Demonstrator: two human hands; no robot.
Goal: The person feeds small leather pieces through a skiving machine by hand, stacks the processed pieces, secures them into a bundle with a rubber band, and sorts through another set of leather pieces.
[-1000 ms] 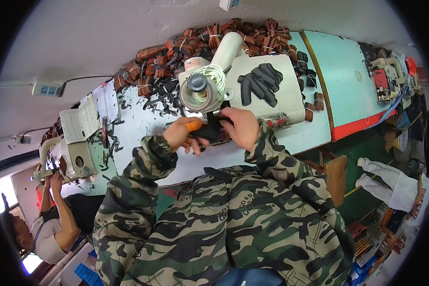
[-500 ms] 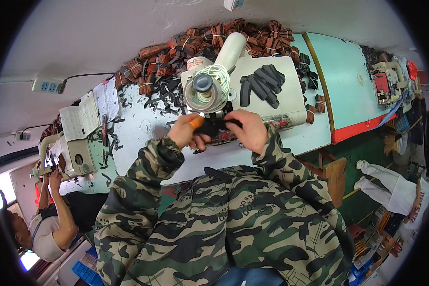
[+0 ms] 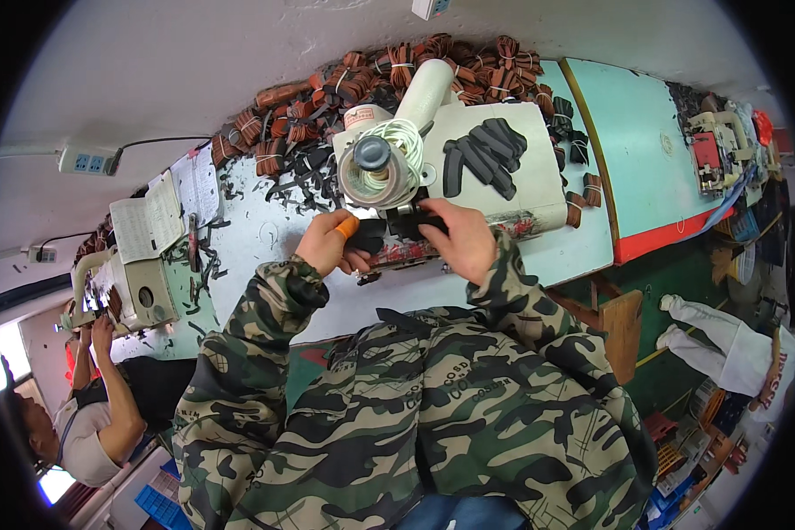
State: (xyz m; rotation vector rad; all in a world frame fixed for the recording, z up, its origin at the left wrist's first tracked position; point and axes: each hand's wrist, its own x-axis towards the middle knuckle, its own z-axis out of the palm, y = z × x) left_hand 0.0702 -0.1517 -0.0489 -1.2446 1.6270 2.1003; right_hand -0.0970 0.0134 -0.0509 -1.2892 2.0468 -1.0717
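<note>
Both my hands work at the front of a cream-coloured bench machine (image 3: 539,190). My left hand (image 3: 327,243), with an orange band round one finger, is closed on a black strip (image 3: 367,235) left of the machine's working head. To the right, my right hand (image 3: 462,238) pinches black material (image 3: 406,227) under the head with thumb and fingers. Whether both hands hold one piece I cannot tell. A coil of white cord (image 3: 401,146) rests around the dark round knob (image 3: 373,155) on top. Several cut black strips (image 3: 486,155) lie on the machine's flat top.
Tied brown and black bundles (image 3: 353,84) are heaped along the wall behind the machine. Black scraps (image 3: 305,181) and open paper sheets (image 3: 150,216) lie to the left. A co-worker (image 3: 106,415) sits at another machine (image 3: 137,291) far left. A wooden stool (image 3: 621,336) stands right.
My left hand has shifted slightly left with the black strip, showing more of it. My right hand has moved a little up and left, staying at the machine head.
</note>
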